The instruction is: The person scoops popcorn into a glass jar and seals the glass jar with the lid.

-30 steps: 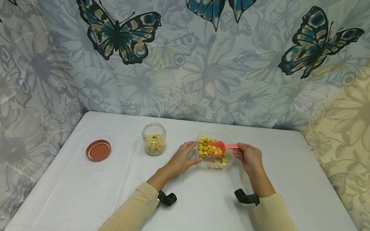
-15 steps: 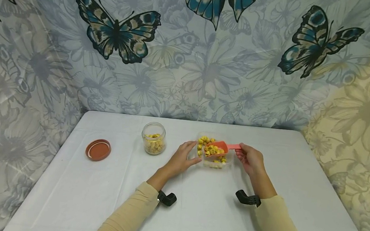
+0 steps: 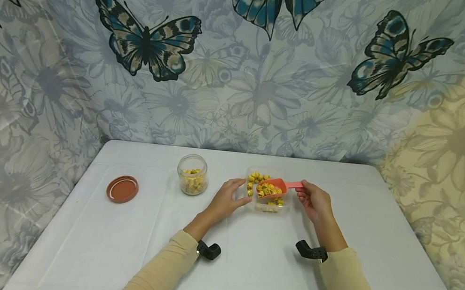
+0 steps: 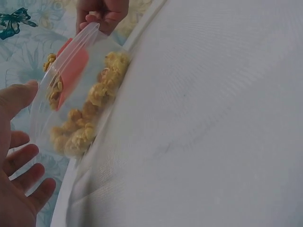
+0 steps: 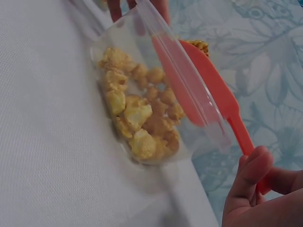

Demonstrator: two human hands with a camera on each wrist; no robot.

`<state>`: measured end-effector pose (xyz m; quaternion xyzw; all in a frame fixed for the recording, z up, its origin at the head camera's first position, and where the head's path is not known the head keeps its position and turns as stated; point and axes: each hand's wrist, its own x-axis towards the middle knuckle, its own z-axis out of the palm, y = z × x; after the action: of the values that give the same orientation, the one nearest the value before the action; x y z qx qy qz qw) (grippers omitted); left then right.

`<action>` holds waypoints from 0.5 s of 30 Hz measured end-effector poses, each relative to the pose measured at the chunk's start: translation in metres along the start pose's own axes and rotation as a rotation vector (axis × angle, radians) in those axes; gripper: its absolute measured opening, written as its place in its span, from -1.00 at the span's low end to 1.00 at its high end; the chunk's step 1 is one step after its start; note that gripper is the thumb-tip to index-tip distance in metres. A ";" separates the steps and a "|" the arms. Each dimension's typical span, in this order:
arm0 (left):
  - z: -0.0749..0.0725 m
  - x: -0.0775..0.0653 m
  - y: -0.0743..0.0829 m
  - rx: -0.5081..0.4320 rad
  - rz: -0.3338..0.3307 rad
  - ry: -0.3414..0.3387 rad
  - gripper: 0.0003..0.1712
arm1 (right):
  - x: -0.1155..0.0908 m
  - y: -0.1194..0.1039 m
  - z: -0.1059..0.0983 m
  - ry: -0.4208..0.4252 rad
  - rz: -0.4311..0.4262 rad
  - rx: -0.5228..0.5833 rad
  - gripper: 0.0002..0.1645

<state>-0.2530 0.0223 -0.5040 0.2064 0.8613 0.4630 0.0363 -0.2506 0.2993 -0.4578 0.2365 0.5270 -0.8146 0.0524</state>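
Note:
My right hand (image 3: pixel 315 201) pinches the handle of a red-orange scoop (image 5: pixel 210 78) between thumb and fingers. The scoop's bowl carries yellow popcorn (image 3: pixel 268 189) and sits partly inside a clear plastic container (image 5: pixel 106 45), at the level of its rim. More popcorn (image 5: pixel 137 113) lies on the container's bottom, seen through the wall. At the container's left side is my left hand (image 3: pixel 224 199), thumb and fingers spread along the wall, with the thumb tip (image 4: pixel 31 87) right at the rim in the left wrist view.
A glass jar (image 3: pixel 192 175) without a lid, part-filled with popcorn, stands left of the container. Farther left, a round brown lid (image 3: pixel 122 189) lies on the white-covered table (image 3: pixel 245 264). Butterfly-patterned cloth (image 3: pixel 263 96) hangs behind the table.
The scoop has shifted slightly to the right within the container, popcorn in it, along with my right hand. My left hand has stayed at the container's side.

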 end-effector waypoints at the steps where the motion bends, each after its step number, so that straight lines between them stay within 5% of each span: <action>1: 0.000 0.000 -0.001 -0.007 -0.002 0.005 -0.23 | 0.000 0.000 0.000 -0.015 -0.002 0.009 -0.75; 15: -0.003 0.000 -0.003 -0.029 0.041 0.005 -0.25 | -0.007 -0.003 0.001 -0.023 0.017 0.045 -0.82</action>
<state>-0.2546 0.0182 -0.5048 0.2223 0.8502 0.4764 0.0278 -0.2459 0.2989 -0.4525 0.2327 0.5059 -0.8284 0.0598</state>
